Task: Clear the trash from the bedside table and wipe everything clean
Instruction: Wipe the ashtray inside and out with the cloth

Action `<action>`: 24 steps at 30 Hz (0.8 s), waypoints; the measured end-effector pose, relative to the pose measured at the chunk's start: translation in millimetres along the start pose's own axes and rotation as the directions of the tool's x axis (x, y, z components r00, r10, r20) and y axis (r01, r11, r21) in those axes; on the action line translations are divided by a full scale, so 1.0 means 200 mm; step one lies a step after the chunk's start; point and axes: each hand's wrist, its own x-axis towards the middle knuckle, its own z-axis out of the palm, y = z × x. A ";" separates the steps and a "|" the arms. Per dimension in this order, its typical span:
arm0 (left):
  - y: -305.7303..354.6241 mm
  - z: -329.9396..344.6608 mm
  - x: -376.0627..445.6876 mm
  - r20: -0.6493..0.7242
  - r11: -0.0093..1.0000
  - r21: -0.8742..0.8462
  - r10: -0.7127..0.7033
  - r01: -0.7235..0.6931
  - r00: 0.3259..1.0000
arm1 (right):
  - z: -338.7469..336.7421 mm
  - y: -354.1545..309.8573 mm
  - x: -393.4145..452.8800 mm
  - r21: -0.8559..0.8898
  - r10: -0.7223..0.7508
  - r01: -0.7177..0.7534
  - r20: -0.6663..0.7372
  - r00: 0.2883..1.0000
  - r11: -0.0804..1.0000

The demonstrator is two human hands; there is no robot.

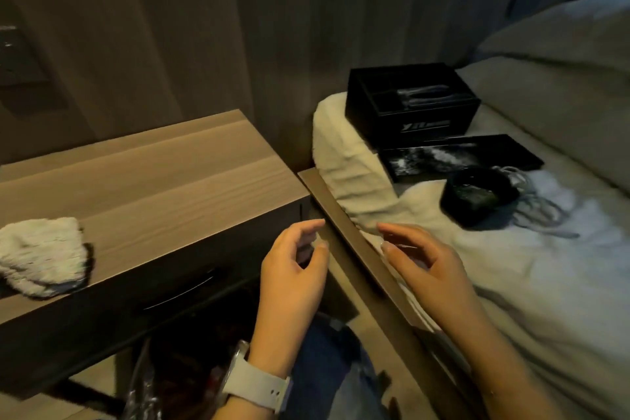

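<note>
Your left hand (293,269) and right hand (422,262) hover side by side, fingers loosely curled and holding nothing, over the gap between the worktop (153,174) and the bed (511,283). The cloth (41,256) lies bunched on the worktop's near edge, well to the left of your left fingers. Beyond your right fingers, on the bed, sit a black box (412,102), a flat lid (456,157) just in front of it, and a dark bowl (477,194) beside a pale cord (538,208). A watch (255,385) wraps your left wrist
</note>
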 end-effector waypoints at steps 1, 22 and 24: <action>0.01 0.08 0.02 0.026 1.000 0.009 -0.004 0.003 1.000 | -0.08 0.04 0.01 -0.014 -0.006 0.005 -0.036 0.999 1.000; -0.03 1.17 0.52 0.305 0.921 0.060 -0.383 0.384 0.872 | -1.06 0.67 0.52 -0.645 0.211 -0.354 -0.290 0.933 0.678; -0.02 1.18 0.53 0.312 0.915 0.038 -0.393 0.402 0.865 | -1.05 0.69 0.54 -0.711 0.199 -0.327 -0.260 0.945 0.623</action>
